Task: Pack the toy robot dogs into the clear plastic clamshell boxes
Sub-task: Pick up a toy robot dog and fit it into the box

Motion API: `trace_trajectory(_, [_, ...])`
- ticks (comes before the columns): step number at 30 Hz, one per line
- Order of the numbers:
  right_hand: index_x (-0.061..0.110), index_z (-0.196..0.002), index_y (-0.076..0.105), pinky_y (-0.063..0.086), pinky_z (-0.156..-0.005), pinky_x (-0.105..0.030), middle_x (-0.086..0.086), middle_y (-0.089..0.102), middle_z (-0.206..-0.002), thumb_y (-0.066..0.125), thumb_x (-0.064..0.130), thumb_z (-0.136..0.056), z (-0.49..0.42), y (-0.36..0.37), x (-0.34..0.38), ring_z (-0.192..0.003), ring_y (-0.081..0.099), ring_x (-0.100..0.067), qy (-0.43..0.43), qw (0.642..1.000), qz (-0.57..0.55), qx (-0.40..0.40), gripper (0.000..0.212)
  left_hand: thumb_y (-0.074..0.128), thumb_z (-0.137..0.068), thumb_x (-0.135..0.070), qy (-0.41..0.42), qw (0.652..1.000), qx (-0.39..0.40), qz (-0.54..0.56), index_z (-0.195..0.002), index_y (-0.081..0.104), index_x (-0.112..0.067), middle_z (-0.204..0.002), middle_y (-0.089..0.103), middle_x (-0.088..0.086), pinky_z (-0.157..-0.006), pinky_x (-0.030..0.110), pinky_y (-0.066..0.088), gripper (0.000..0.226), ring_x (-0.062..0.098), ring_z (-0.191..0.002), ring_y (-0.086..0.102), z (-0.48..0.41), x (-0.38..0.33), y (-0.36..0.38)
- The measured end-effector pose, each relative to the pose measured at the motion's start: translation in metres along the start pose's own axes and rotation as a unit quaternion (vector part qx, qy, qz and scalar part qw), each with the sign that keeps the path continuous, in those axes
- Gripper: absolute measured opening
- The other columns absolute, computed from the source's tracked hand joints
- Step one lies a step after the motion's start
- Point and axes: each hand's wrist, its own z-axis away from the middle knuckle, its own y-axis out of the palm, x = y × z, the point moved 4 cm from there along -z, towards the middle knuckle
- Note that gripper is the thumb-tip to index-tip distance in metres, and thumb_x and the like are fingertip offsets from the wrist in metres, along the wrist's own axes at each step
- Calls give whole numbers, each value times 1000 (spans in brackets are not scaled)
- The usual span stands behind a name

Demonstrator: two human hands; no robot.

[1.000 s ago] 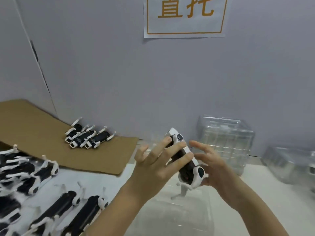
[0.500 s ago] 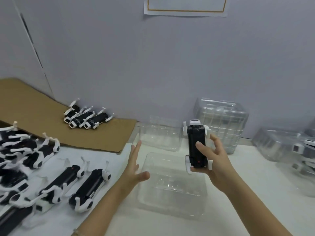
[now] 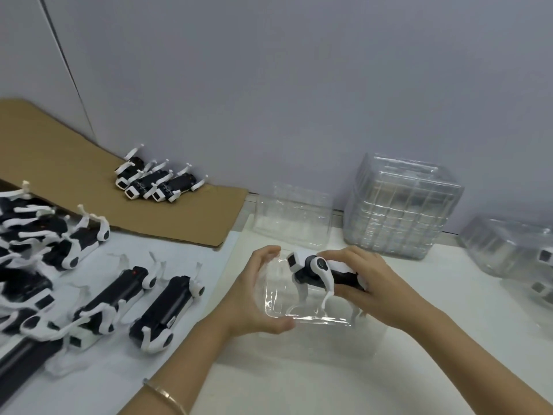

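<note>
My right hand [image 3: 369, 284] grips a black-and-white toy robot dog [image 3: 317, 269] round its body, its legs pointing down into an open clear clamshell box [image 3: 302, 316] on the white table. My left hand [image 3: 256, 292] holds the box's left wall, fingers curled round the rim and thumb under its near edge. The dog's head points left.
Several more toy dogs [image 3: 167, 307] lie on white paper at the left. Three dogs [image 3: 155, 184] rest on a brown cardboard sheet [image 3: 59, 175] by the wall. A stack of empty clamshells [image 3: 398, 211], a single one [image 3: 291, 217] and packed boxes [image 3: 514, 250] stand behind and right.
My right hand turned the dog from upright to horizontal and lowered it into the box. My left hand moved from open in the air onto the box's left wall.
</note>
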Motion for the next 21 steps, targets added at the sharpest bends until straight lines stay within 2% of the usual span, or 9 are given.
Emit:
trace_trajectory(3, [55, -126, 45, 35, -88, -24, 26, 53, -106, 61, 41, -92, 2, 1, 3, -100, 44, 11, -27, 998, 49, 8, 41, 87, -48, -44, 14, 1000, -8, -11, -136, 29, -50, -146, 35, -24, -108, 10, 24, 106, -2, -142, 24, 0, -2, -1])
trace_trajectory(4, [52, -127, 50, 37, -89, -28, 22, 56, -106, 57, 47, -92, 2, 2, 3, -98, 47, 8, -28, 997, 66, 20, 36, 87, -48, -44, 16, 1000, -6, -12, -136, 30, -52, -146, 35, -24, -109, 12, 24, 105, -1, -142, 25, 0, -2, -1])
trace_trajectory(6, [47, -130, 52, 36, -91, -33, 18, 58, -108, 48, 55, -90, -1, 5, 4, -96, 52, -4, -24, 995, 96, 33, 41, 87, -48, -45, 17, 1000, -6, -15, -135, 30, -53, -147, 35, -21, -112, 21, 24, 104, 2, -143, 25, 0, 0, 0])
trace_trajectory(10, [49, -131, 49, 31, -90, -31, 21, 55, -107, 60, 47, -92, -9, 8, 1, -98, 47, -7, -33, 989, 135, 50, 41, 87, -49, -43, 3, 1000, -6, -2, -135, 31, -51, -147, 34, -21, -114, 25, 25, 103, 0, -143, 25, 0, 1, 1])
trace_trajectory(14, [48, -130, 49, 31, -91, -32, 24, 54, -99, 62, 49, -90, -18, 13, 1, -95, 45, -5, -26, 987, 146, 63, 42, 86, -51, -40, -18, 999, 10, 35, -137, 30, -40, -148, 33, -16, -112, 15, 24, 103, -7, -141, 24, 0, 1, 4])
trace_trajectory(17, [45, -130, 49, 29, -91, -30, 28, 45, -87, 63, 49, -89, -24, 19, 0, -88, 41, -1, -7, 988, 126, 84, 43, 83, -52, -38, -31, 997, 26, 62, -138, 29, -37, -151, 30, -14, -105, 4, 25, 102, -10, -141, 21, 0, 1, 6])
trace_trajectory(21, [45, -130, 48, 32, -84, -27, 17, 56, -101, 62, 46, -91, -26, 21, -1, -96, 43, -7, 7, 988, 115, 102, 42, 83, -54, -41, -33, 996, 34, 74, -136, 30, -45, -149, 27, -20, -101, -1, 25, 99, -14, -139, 17, 0, 2, 6])
